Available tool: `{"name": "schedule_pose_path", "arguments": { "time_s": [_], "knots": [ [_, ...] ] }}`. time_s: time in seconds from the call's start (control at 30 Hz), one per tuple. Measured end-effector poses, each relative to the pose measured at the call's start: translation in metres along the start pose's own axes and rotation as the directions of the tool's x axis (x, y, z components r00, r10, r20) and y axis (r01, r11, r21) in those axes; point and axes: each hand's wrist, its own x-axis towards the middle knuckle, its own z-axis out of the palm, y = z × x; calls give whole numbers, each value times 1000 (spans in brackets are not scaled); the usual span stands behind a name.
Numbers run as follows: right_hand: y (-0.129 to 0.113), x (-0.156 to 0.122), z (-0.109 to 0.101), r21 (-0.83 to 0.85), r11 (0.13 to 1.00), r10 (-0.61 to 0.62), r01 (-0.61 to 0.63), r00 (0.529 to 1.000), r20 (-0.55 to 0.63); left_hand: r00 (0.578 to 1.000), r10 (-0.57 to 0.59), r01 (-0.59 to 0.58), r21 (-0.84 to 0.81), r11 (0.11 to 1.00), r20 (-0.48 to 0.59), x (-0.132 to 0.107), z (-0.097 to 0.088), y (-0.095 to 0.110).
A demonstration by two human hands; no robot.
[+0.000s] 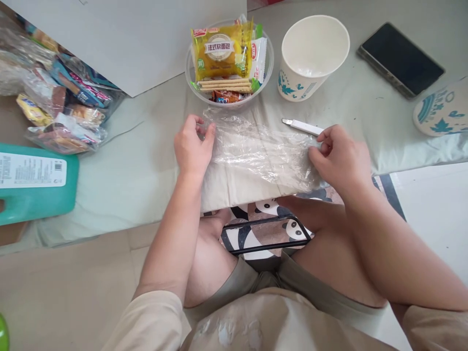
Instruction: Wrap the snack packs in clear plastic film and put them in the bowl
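A crumpled sheet of clear plastic film (256,148) lies across the cloth-covered surface between my two hands. My left hand (193,146) pinches its left end, thumb and fingers curled together. At the opposite end, my right hand (341,156) has its fingers bent around the film's edge. Just behind the film, a white utility knife (302,126) lies with its short blade pointing left, its other end near my right fingers. Beyond my left hand stands a clear round plastic bowl (270,61) filled with wrapped snacks, a yellow bread packet (222,51) and several thin sticks (224,85) among them.
A white paper cup (300,87) stands right of the bowl, with a black phone (402,58) and another patterned cup (444,109) farther right. On the left are a bag of packaged snacks (69,97), a teal jug (40,204) and a large white panel (146,39).
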Motion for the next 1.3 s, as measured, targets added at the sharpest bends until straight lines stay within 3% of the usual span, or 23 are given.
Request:
{"name": "schedule_pose_path", "arguments": {
  "time_s": [0.23, 0.37, 0.53, 0.73, 1.03, 1.13, 1.2, 1.3],
  "knots": [
    [-5, -4, 0, -141, 990, 13, -17, 999, -29, 998, 42, -41, 9, 999, -46, -4, -9, -5],
    [-6, -7, 1, -94, 995, -44, 40, 998, -41, 999, 39, -39, -22, 999, -39, -6, -8, -5],
    [-5, -3, 1, -16, 999, 27, -27, 1000, 5, 999, 44, -44, -18, 999, -8, -7, -4, -4],
    [-6, 0, -4, 24, 1000, 2, -2, 1000, 11, 996, 93, -93, -1, 996, -16, -8, 0, -4],
    [8, 2, -4, -115, 993, -11, 11, 1000, 3, 995, 80, -83, 49, 995, 55, -6, 4, -11],
    [9, 1, -8, -179, 983, -40, 29, 998, -54, 995, 76, -79, 48, 996, 61, -5, 4, -12],
    [3, -4, -11, -207, 976, -97, 62, 982, -163, 995, 74, -78, 56, 995, 60, -5, 3, -11],
    [-14, -15, -6, -125, 938, -345, 323, 904, -252, 995, 77, -82, 67, 994, 70, -6, 4, -10]
  ]
}}
